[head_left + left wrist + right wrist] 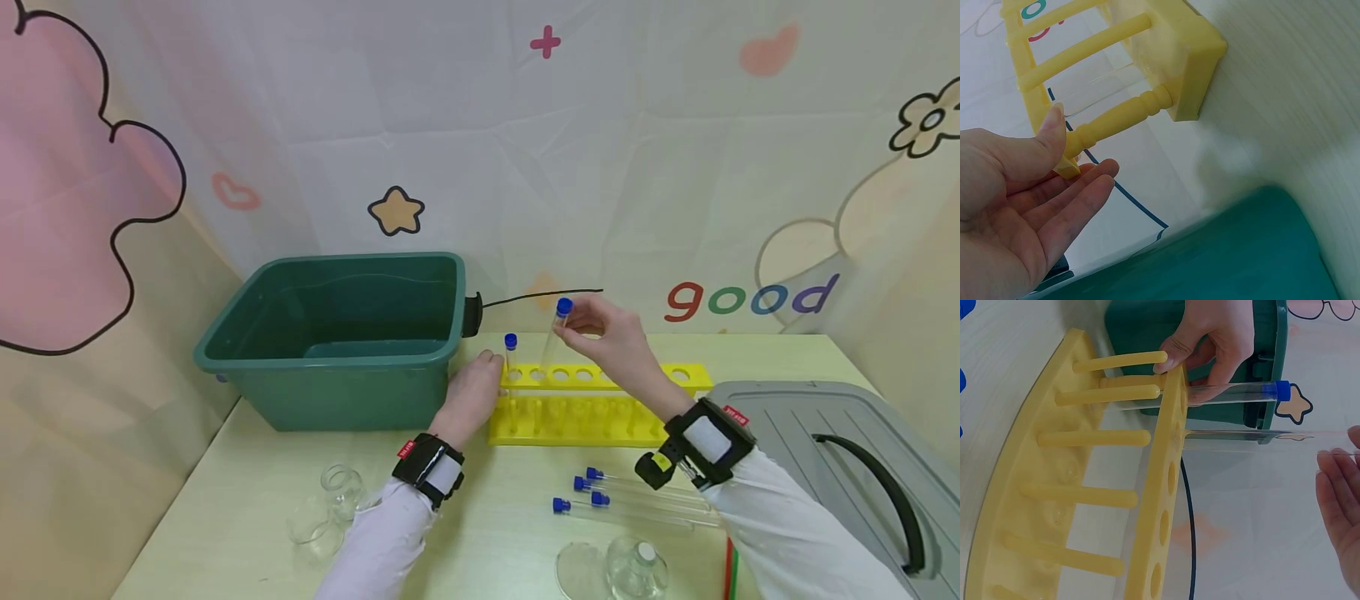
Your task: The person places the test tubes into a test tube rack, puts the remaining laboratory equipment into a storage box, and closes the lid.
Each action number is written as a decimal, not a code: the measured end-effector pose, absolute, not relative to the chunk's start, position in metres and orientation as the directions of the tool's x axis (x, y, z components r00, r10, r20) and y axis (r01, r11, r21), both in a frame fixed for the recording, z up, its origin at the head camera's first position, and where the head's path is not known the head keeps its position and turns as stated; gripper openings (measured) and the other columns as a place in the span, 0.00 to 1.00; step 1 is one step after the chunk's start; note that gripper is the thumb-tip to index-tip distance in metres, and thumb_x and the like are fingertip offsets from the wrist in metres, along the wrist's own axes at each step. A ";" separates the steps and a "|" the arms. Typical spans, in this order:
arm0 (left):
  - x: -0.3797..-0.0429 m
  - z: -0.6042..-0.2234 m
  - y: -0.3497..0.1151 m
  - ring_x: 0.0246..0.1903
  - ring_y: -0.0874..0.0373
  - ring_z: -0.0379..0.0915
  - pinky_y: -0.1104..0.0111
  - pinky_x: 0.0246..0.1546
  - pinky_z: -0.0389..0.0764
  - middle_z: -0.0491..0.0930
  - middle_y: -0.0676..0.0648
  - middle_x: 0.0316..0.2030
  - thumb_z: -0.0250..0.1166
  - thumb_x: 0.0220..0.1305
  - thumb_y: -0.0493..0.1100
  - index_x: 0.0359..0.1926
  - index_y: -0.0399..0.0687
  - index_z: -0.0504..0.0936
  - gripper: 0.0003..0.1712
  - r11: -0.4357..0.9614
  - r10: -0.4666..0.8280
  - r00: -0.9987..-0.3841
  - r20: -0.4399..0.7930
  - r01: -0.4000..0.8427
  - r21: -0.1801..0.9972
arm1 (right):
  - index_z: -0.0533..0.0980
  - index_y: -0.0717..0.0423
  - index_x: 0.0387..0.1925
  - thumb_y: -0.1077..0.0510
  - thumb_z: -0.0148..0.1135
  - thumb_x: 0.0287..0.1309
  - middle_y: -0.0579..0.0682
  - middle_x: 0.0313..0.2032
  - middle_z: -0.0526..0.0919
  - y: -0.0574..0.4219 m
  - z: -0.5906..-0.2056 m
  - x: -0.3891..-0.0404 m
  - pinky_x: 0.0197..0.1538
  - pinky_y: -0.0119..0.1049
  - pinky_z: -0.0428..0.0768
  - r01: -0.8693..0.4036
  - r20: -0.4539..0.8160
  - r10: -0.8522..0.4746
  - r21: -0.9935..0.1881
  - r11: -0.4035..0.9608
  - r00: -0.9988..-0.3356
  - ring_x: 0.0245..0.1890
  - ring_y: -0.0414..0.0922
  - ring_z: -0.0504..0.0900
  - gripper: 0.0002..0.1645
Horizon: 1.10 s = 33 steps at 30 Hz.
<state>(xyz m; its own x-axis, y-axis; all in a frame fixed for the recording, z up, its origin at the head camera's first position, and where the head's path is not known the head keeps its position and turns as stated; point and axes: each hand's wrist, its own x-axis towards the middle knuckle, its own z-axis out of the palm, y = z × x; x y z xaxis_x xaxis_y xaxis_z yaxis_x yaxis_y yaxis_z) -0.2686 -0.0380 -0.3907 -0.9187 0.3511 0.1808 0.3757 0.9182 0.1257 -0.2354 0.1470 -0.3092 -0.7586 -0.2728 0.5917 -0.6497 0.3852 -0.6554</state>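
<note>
Near me lie four capped test tubes (652,509). Beyond, a left hand (474,390) grips the yellow test-tube rack (577,429) by its left end; there, a right hand (618,337) pinches another tube (552,336) just below its blue cap (564,307) (likely the safest hold: light, slippery, breakable).

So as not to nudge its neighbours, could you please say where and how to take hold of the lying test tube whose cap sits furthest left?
Probably just behind its blue cap, pinched crosswise from above: the test tube lies on the table, and its capped end juts left past the other lying tubes, so should have room.
</note>
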 end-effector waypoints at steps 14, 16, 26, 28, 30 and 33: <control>-0.268 -0.390 -0.038 0.32 0.57 0.68 0.70 0.40 0.73 0.72 0.45 0.39 0.65 0.55 0.40 0.51 0.39 0.73 0.22 0.917 0.345 -0.921 0.180 0.372 0.147 | 0.73 0.61 0.38 0.66 0.64 0.51 0.50 0.32 0.80 0.152 -0.351 -0.265 0.38 0.33 0.77 -0.582 0.500 -0.298 -0.694 0.424 -0.813 0.32 0.44 0.79 0.11; -0.268 -0.390 -0.038 0.33 0.57 0.68 0.70 0.40 0.73 0.72 0.45 0.40 0.65 0.55 0.41 0.51 0.39 0.73 0.22 0.917 0.344 -0.922 0.175 0.370 0.147 | 0.74 0.62 0.37 0.66 0.64 0.51 0.51 0.32 0.80 0.151 -0.354 -0.266 0.37 0.34 0.77 -0.578 0.490 -0.308 -0.694 0.428 -0.816 0.32 0.45 0.79 0.11; -0.268 -0.390 -0.038 0.31 0.57 0.67 0.71 0.37 0.73 0.72 0.46 0.38 0.65 0.55 0.41 0.50 0.39 0.74 0.21 0.916 0.349 -0.917 0.193 0.377 0.138 | 0.74 0.61 0.38 0.65 0.64 0.51 0.50 0.32 0.80 0.148 -0.365 -0.269 0.36 0.35 0.77 -0.511 0.412 -0.306 -0.732 0.451 -0.859 0.31 0.44 0.79 0.11; -0.268 -0.390 -0.038 0.31 0.57 0.68 0.71 0.37 0.73 0.72 0.46 0.38 0.65 0.55 0.41 0.50 0.39 0.74 0.21 0.916 0.350 -0.916 0.198 0.379 0.134 | 0.74 0.61 0.37 0.65 0.64 0.51 0.51 0.32 0.80 0.148 -0.367 -0.270 0.36 0.35 0.77 -0.510 0.409 -0.308 -0.737 0.443 -0.859 0.31 0.45 0.79 0.10; -0.268 -0.391 -0.038 0.31 0.57 0.68 0.71 0.38 0.73 0.72 0.46 0.38 0.65 0.54 0.41 0.50 0.39 0.74 0.22 0.916 0.351 -0.915 0.200 0.380 0.130 | 0.74 0.61 0.37 0.66 0.64 0.51 0.51 0.32 0.80 0.147 -0.369 -0.270 0.36 0.35 0.77 -0.509 0.406 -0.310 -0.737 0.444 -0.860 0.31 0.45 0.79 0.10; -0.269 -0.391 -0.038 0.32 0.57 0.68 0.71 0.39 0.73 0.72 0.45 0.39 0.65 0.55 0.42 0.50 0.39 0.74 0.22 0.917 0.347 -0.917 0.197 0.376 0.131 | 0.74 0.60 0.37 0.65 0.64 0.51 0.51 0.32 0.80 0.146 -0.368 -0.271 0.36 0.35 0.77 -0.508 0.403 -0.313 -0.735 0.449 -0.860 0.31 0.44 0.79 0.10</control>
<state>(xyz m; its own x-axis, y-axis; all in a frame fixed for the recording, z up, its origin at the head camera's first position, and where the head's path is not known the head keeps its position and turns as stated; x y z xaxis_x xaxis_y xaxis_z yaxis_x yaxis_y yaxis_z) -0.2686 -0.0384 -0.3908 -0.9168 0.3474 0.1969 0.3758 0.9174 0.1312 -0.2709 0.1459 -0.3684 -0.8599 -0.3134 0.4029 -0.5081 0.4488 -0.7352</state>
